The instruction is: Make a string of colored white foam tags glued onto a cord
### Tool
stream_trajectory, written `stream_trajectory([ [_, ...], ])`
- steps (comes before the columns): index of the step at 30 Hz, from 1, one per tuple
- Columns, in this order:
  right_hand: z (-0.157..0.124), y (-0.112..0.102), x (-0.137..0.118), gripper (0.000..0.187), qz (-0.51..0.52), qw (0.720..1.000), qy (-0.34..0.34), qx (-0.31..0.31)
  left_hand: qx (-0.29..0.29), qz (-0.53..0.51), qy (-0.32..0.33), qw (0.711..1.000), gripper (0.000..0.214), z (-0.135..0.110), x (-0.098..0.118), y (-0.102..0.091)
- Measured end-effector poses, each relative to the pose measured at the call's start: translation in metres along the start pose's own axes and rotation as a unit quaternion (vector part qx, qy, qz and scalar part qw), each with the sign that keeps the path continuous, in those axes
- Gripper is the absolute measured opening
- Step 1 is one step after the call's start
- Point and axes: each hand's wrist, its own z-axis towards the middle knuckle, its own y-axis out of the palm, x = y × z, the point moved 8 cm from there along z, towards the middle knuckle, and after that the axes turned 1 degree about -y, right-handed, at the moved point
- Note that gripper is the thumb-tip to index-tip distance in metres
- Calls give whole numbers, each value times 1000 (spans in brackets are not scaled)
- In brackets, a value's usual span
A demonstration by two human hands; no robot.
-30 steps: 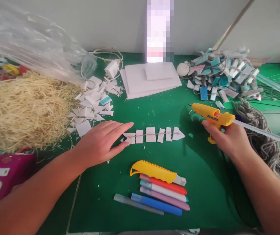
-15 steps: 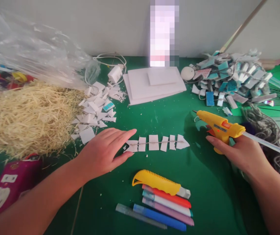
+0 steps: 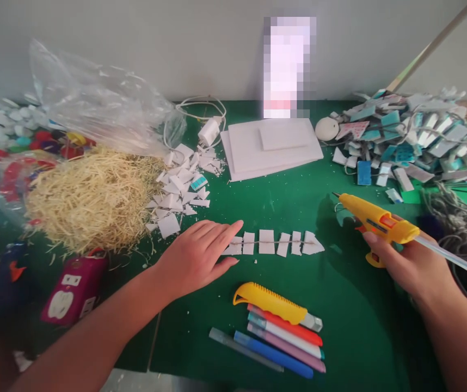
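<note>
A row of white foam-like board pieces (image 3: pixel 266 242), the right one pointed, lies on the green table, with a thin string running along them. My left hand (image 3: pixel 201 253) rests over the row's left end, fingers stretched and thumb apart; it partly hides the leftmost piece, and contact with it is unclear. In my right hand (image 3: pixel 415 267) is a yellow hot glue gun (image 3: pixel 380 219), its nozzle pointing left and a clear glue stick (image 3: pixel 454 256) sticking out behind. Nearer me lies a yellow utility knife (image 3: pixel 272 304) beside several coloured pens (image 3: pixel 274 354).
White boards (image 3: pixel 272 158) are stacked at the back beneath a blurred bright screen (image 3: pixel 284 65). Left are straw shreds (image 3: pixel 94 201), white scraps (image 3: pixel 176 190), a plastic bag (image 3: pixel 106 103) and a magenta box (image 3: pixel 76 288). Right are blue-white pieces (image 3: pixel 400 136) and grey yarn (image 3: pixel 462 223).
The view has shifted, so the table appears farther right. My left hand covers slightly more of the row's left end. The glue gun remains in my right hand.
</note>
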Motion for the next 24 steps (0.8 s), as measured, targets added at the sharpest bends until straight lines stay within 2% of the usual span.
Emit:
stream_trajectory([
  [4,-3,-8,-21,71,57,997,-33,38,3,-11,-8,1000,46,1,-1,-1],
  [6,-3,-7,-27,75,55,997,-43,33,10,-4,-6,1000,46,1,-1,-2],
  [12,-1,-4,-26,83,46,996,-65,25,-1,-1,-14,1000,50,2,1,-1],
  [15,-1,-2,-21,81,37,997,-71,15,-14,-18,-24,999,50,1,0,2],
  [19,-3,1,-16,68,20,996,-81,-11,-7,-35,-27,999,49,0,-4,3],
  [24,-3,2,-7,62,27,997,-66,18,-5,-69,-32,997,45,1,-7,4],
])
